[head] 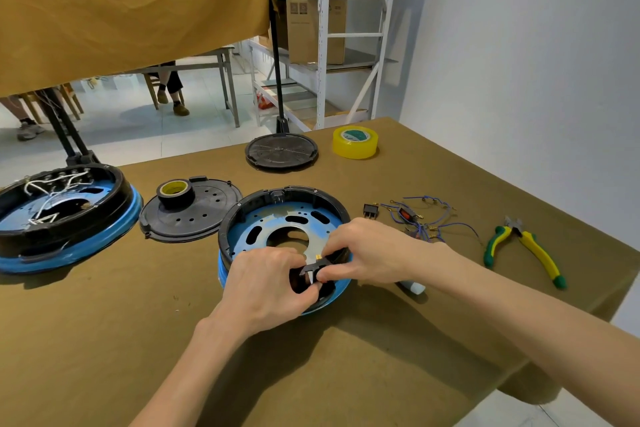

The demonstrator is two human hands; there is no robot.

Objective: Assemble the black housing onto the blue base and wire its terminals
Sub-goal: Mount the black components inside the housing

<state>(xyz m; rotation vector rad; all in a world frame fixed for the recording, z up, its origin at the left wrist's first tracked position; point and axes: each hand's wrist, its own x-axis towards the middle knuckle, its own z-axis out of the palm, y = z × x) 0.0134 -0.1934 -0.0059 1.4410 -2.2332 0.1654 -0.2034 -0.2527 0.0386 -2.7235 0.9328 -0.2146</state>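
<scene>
Olive-cloth table [398,350], mid-table the blue base [277,229] with black housing [329,199] ringing it, left hand [266,288] and right hand [374,250] both curled at its near rim, fingertips pinching a small black terminal piece [313,270], loose wires [426,218] and pliers [523,250] off right.

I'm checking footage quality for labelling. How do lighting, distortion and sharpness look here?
Head view: even, soft light, with mild shadows under both forearms on the table; wide-angle bending bows the shelving; the small black part pinched by left hand and right hand looks slightly soft.
</scene>
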